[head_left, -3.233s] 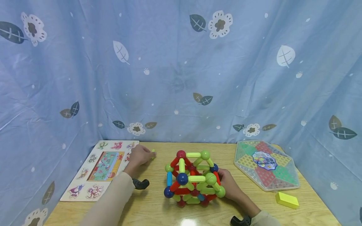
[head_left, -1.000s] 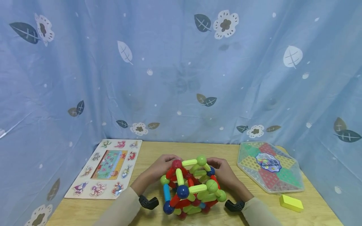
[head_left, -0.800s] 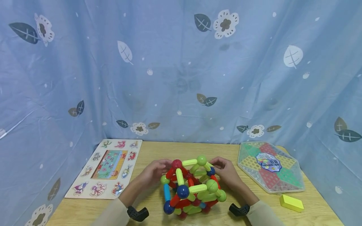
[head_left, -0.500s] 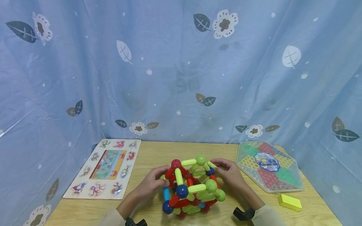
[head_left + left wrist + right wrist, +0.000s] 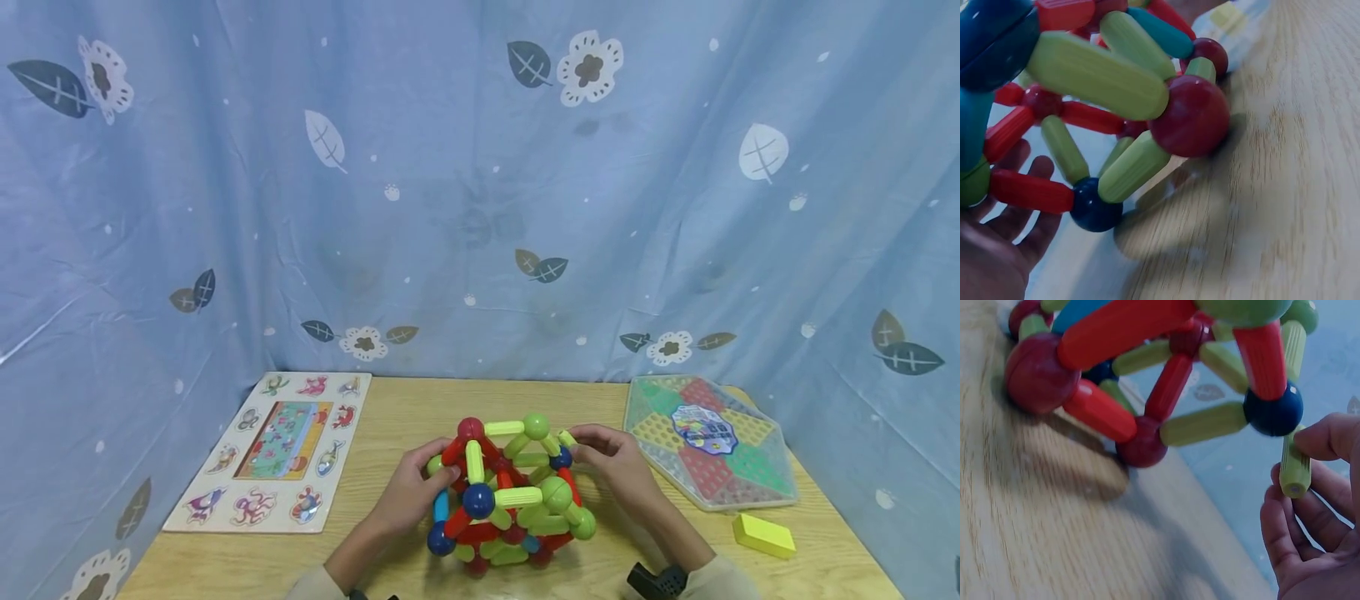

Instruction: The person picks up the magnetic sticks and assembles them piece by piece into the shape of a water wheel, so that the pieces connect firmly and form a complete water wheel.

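Observation:
A magnetic ball-and-stick structure [image 5: 517, 497] of red, blue, yellow-green and light-blue pieces stands on the table. My left hand [image 5: 405, 493] holds its left side, thumb in front by the green ball [image 5: 436, 466] and fingers reaching behind. In the left wrist view those fingers [image 5: 1040, 234] show behind a red rod [image 5: 1032, 190]. My right hand [image 5: 618, 467] pinches a yellow-green rod [image 5: 1295, 469] between thumb and fingers. The rod's upper end is right at a dark blue ball [image 5: 1274, 408] on the structure's right side; its lower end points away freely.
A wooden sea-animal puzzle board [image 5: 340, 492] lies at the left. At the right are a clear-lidded hexagonal game board [image 5: 750, 492] and a yellow block [image 5: 763, 535]. A patterned blue curtain [image 5: 450, 208] hangs behind the wooden table [image 5: 247, 567].
My left hand, earlier pinching a yellow-green rod by the puzzle board, came behind the structure, then round to its left side. A yellow-green rod now sits in my right hand, beside the blue ball.

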Demonstrator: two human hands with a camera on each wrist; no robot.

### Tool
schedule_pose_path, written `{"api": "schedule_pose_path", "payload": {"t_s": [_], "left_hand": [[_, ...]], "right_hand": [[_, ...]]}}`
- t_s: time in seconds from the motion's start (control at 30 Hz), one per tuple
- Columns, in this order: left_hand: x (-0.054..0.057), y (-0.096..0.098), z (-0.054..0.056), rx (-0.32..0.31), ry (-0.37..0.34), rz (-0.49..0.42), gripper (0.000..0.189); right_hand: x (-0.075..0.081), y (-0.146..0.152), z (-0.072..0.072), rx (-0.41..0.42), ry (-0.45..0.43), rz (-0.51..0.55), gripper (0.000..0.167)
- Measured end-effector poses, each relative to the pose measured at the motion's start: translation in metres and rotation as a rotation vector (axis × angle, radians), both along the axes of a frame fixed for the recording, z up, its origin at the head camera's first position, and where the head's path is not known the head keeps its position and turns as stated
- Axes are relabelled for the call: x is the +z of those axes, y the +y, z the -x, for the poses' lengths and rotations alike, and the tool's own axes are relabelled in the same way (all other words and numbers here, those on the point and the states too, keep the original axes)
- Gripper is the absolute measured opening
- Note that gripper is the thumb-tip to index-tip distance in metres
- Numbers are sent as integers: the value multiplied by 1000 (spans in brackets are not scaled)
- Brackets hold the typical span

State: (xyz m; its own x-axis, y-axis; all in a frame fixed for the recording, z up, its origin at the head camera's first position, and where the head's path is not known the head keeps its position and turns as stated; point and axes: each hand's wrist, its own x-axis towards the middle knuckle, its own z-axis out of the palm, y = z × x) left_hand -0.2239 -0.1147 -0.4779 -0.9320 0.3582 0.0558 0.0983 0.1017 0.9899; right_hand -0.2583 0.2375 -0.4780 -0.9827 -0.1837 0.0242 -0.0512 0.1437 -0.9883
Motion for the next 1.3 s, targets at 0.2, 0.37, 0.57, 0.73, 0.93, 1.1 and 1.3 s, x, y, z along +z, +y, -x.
{"api": "schedule_pose_path", "payload": {"t_s": [0.2,0.37,0.57,0.73,0.93,1.1,1.3], "left_hand": [[-4,8,2,78,-12,-29,30],[-6,12,2,158,-18,-37,27],[-9,16,5,216,-11,-57,23],[-11,18,6,225,-3,-76,23],[-11,20,6,237,-8,-81,25],[-11,21,8,248,-19,-92,24],[-11,22,10,255,-19,-110,25]], "right_hand": [[11,3,-7,-25,-20,-2,35],[23,3,-11,-16,-34,92,35],[41,0,-18,-19,-34,236,35],[55,-2,-24,-8,-35,303,26],[67,-7,-33,8,-60,389,18],[78,-19,-43,-14,-80,379,20],[79,-35,-50,-41,-149,308,29]]}}
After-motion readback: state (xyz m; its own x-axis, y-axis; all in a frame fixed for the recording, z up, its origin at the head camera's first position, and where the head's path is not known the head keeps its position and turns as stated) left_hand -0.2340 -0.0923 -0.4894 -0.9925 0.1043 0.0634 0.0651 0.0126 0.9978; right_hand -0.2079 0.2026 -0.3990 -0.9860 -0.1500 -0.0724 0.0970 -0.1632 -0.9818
